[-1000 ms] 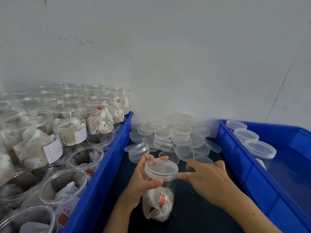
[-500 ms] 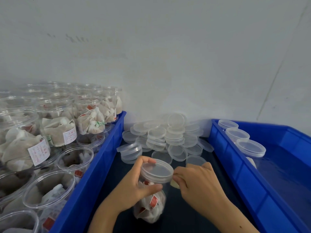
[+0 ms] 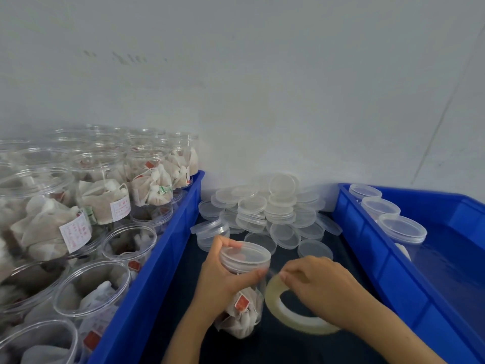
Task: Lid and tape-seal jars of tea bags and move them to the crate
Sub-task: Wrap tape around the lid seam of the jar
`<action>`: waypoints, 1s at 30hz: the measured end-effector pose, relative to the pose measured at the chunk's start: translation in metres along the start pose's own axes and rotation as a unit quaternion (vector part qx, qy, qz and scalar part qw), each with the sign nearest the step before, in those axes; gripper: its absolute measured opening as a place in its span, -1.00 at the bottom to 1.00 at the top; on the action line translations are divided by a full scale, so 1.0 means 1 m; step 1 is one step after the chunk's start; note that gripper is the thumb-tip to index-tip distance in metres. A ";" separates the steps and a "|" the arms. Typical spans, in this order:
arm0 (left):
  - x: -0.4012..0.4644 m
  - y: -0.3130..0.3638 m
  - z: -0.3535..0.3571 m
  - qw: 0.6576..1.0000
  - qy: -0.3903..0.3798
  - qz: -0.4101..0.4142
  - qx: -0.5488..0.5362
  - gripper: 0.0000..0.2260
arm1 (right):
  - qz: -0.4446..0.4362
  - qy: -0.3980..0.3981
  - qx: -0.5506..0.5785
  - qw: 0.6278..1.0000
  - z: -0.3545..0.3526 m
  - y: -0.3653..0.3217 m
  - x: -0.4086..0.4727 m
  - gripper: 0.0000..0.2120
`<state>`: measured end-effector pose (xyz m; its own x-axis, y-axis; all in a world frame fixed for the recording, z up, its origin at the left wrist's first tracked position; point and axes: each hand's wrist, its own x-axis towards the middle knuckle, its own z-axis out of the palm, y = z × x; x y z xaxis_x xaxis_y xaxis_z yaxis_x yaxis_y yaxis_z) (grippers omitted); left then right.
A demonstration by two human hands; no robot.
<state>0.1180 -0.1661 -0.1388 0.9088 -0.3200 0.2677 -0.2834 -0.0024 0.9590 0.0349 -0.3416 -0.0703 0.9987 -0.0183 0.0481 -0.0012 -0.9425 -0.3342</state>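
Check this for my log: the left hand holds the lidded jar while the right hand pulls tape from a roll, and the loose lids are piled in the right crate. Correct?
Not quite. The head view shows the loose lids piled on the dark surface between the two crates, not in the right crate, which holds lidded jars. The rest stands: the left hand holds the lidded jar, and the right hand pulls tape from the roll.

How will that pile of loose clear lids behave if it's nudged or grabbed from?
The lid pile is heaped unevenly with some lids tilted, so a nudge would likely send a few sliding. The lids look thin and clear, probably light and a bit flexible. One lid stands nearly on edge against the wall and could roll or topple.
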 end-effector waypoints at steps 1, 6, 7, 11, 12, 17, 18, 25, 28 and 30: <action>0.000 0.000 -0.001 1.000 -0.009 -0.001 0.000 -0.39 | 0.004 -0.045 0.067 0.997 -0.003 0.004 0.001 -0.70; 0.000 0.004 -0.003 0.999 -0.047 0.009 0.012 -0.38 | 0.037 -0.316 0.383 0.867 -0.012 0.013 0.002 -0.70; 0.000 0.006 -0.002 0.999 -0.045 0.017 0.011 -0.35 | 0.043 -0.364 0.430 0.825 -0.011 0.014 0.002 -0.67; -0.002 0.010 -0.002 0.998 -0.027 0.054 -0.012 -0.33 | 0.050 -0.459 0.594 0.659 -0.006 0.012 0.000 -0.80; -0.002 0.010 -0.003 0.998 -0.024 0.059 -0.020 -0.34 | 0.060 -0.454 0.616 0.641 -0.004 0.011 -0.003 -0.82; -0.004 0.006 -0.007 0.997 -0.006 0.055 -0.054 -0.38 | 0.120 -0.319 0.567 0.750 -0.004 -0.001 -0.013 -0.68; -0.003 0.005 -0.007 0.997 -0.012 0.054 -0.060 -0.41 | 0.117 -0.286 0.520 0.797 -0.008 -0.004 -0.016 -0.61; 0.001 -0.005 0.001 0.994 -0.034 0.036 -0.102 -0.42 | 0.066 -0.042 0.092 0.993 -0.017 -0.019 -0.022 -0.73; 0.002 -0.007 0.000 0.994 -0.029 0.034 -0.104 -0.48 | 0.061 -0.041 -0.021 0.997 -0.017 -0.025 -0.023 -0.79; 0.002 -0.009 0.000 0.992 -0.042 0.024 -0.113 -0.51 | 0.054 -0.045 -0.098 0.993 -0.018 -0.024 -0.020 -0.86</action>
<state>0.1222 -0.1667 -0.1465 0.8644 -0.3933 0.3134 -0.2408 0.2233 0.9445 0.0145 -0.3244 -0.0467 0.9926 -0.1021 -0.0652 -0.1105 -0.9836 -0.1424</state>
